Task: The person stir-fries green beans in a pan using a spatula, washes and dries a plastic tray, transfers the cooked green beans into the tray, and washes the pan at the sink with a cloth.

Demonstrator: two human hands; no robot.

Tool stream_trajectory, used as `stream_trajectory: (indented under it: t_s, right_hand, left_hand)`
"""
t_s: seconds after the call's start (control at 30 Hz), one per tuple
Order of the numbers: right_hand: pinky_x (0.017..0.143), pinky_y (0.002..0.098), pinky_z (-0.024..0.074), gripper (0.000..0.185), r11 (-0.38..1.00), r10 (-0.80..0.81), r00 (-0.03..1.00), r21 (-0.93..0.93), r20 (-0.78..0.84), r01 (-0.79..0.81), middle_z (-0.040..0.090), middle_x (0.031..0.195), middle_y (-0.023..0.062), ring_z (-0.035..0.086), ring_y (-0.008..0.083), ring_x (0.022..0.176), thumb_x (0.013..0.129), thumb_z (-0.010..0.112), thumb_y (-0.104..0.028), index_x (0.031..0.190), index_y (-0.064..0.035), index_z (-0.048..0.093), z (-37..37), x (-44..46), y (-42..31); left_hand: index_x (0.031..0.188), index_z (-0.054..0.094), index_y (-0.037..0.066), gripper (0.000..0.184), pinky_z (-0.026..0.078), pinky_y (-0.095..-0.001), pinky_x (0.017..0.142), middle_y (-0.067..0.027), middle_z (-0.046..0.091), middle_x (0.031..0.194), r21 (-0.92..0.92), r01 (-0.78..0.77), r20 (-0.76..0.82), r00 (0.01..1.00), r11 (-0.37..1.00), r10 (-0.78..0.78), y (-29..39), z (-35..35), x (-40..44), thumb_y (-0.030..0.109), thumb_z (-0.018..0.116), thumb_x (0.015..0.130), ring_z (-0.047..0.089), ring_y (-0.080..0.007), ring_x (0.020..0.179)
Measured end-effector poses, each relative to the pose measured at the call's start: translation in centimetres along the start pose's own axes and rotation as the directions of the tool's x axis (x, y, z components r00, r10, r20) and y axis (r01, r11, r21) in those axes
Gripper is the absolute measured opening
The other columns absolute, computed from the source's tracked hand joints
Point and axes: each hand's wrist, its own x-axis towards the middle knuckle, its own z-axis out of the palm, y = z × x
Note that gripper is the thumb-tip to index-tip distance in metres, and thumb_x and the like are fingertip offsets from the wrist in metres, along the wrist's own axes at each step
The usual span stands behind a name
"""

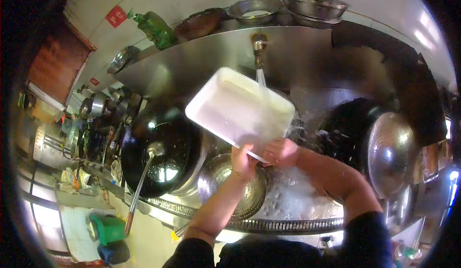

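Note:
A white rectangular tray is tilted under the stream from a tap, and water splashes off its right side. My left hand grips the tray's near edge, thumb on the rim. Close beside it, my right hand is closed at the tray's near right corner; whether it holds the rim or something small there is hard to tell. Below the hands, a perforated metal strainer lies on the wet steel surface, partly hidden by my left forearm.
A dark wok with a long-handled ladle stands at left. Another dark wok and an upright perforated strainer are at right. Metal bowls and a green bottle line the back ledge. A green bin stands lower left.

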Motion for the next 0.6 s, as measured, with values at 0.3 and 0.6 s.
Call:
stream_trajectory:
  t_s: [0.3, 0.6]
  right_hand:
    - [0.092, 0.0411, 0.0477, 0.011, 0.927, -0.098, 0.994, -0.367, -0.055, 0.071, 0.058, 0.081, 0.0023, 0.060, 0.0228, 0.080, 0.071, 0.060, -0.017, 0.081, -0.0149, 0.058, -5.4, -1.3, 9.5]
    - [0.078, 0.0406, 0.0478, 0.016, 0.926, 0.173, 0.973, -0.311, -0.153, -0.214, 0.054, 0.068, -0.0005, 0.057, 0.0165, 0.067, 0.060, 0.060, -0.021, 0.074, -0.0137, 0.058, 0.1, 5.1, -2.8]
  left_hand:
    - [0.122, 0.054, 0.002, 0.047, 0.053, -0.0427, 0.084, -0.0097, 0.063, 0.112, 0.246, 0.159, 0.115, 0.975, 0.956, -0.192, 7.7, -4.0, 2.0, 0.016, 0.055, 0.077, 0.061, -0.0259, 0.101]
    - [0.125, 0.049, 0.006, 0.040, 0.044, -0.0403, 0.095, -0.0091, 0.057, 0.119, -0.202, -0.297, -0.229, 0.941, 0.933, 0.250, -0.1, 0.1, 0.7, 0.022, 0.050, 0.088, 0.054, -0.0250, 0.110]
